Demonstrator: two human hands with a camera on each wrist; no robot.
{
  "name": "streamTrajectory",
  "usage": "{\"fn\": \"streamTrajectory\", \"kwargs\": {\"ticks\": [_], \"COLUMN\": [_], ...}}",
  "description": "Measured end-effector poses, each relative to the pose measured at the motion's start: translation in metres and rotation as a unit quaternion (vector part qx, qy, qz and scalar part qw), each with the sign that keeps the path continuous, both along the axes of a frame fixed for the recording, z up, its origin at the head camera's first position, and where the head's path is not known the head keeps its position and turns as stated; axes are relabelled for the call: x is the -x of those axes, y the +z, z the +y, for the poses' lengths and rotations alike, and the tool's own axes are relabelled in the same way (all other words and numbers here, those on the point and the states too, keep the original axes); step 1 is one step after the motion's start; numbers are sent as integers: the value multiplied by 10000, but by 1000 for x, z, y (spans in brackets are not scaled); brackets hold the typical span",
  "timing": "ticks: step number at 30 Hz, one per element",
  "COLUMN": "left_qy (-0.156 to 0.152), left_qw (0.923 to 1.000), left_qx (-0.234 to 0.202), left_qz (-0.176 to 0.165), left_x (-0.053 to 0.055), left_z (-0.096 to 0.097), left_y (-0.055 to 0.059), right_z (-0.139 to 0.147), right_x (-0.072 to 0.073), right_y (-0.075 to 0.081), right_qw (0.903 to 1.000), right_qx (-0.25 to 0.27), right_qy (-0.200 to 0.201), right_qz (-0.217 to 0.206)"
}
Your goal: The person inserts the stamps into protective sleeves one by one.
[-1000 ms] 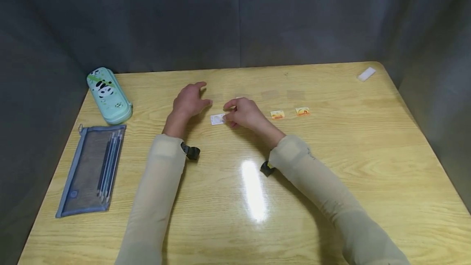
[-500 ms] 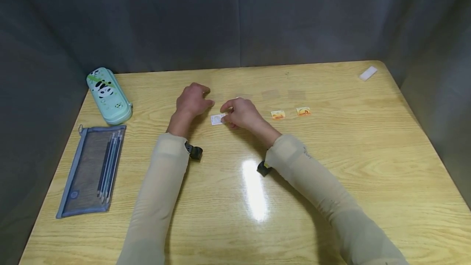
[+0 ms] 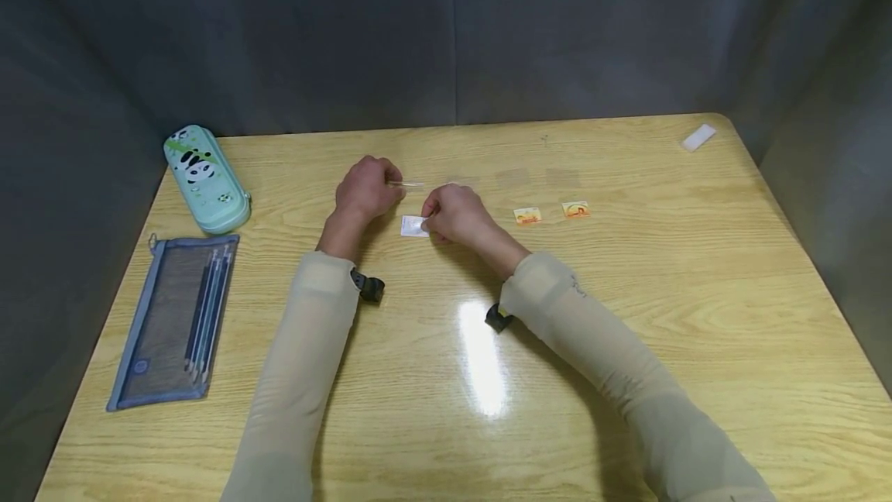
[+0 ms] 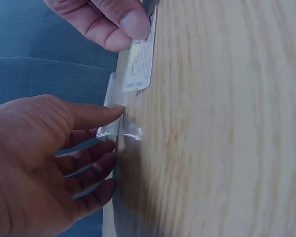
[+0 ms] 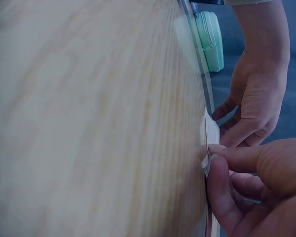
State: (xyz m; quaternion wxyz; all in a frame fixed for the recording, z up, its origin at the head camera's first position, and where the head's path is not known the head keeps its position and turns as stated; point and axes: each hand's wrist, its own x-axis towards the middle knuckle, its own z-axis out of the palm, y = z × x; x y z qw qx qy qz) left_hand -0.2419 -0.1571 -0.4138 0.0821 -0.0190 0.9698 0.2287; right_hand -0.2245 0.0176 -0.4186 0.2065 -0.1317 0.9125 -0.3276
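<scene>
Through the head camera, I see my left hand (image 3: 365,187) pinch a thin, clear plastic piece (image 4: 130,129), and my right hand (image 3: 458,213) pinch a small white card (image 3: 413,226) low at the worktop (image 3: 697,293), at 6 o'clock from the plastic. Two orange-yellow cards (image 3: 527,215) lie at 3 o'clock from my right hand.

The person's left arm (image 3: 282,386) reached forward, angled slightly right; the right arm (image 3: 620,378) slanted forward and inward to the left; both forearms were sleeved, the left wrist (image 3: 337,235) and right wrist (image 3: 512,254) bare; the left hand (image 3: 364,188) pinched between thumb and fingers, the lower fingers loosely bent; the right hand (image 3: 456,213), just beside it, pinched with thumb and forefinger, its other fingers curled.
</scene>
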Motion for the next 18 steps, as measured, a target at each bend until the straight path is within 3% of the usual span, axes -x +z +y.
{"fn": "streamTrajectory", "kwargs": {"ticks": [7, 10, 12, 18], "left_qy": [-75, 6, 164, 585], "left_qw": [9984, 9941, 9870, 9558], "left_qx": [-552, -1080, -1584, -2864], "left_qz": [-56, -133, -229, -326], "left_x": [-1, -2, -3, -8], "left_z": [-4, -6, -7, -9], "left_y": [-2, -3, -4, -3], "right_z": [4, 9, 14, 31], "right_x": [2, 1, 1, 1], "right_y": [-2, -2, -1, 2], "right_qw": [9999, 9992, 9979, 9864], "right_qx": [152, 386, 633, 1479], "right_qy": [50, 30, -33, -468], "right_qz": [27, -68, -145, -545]}}
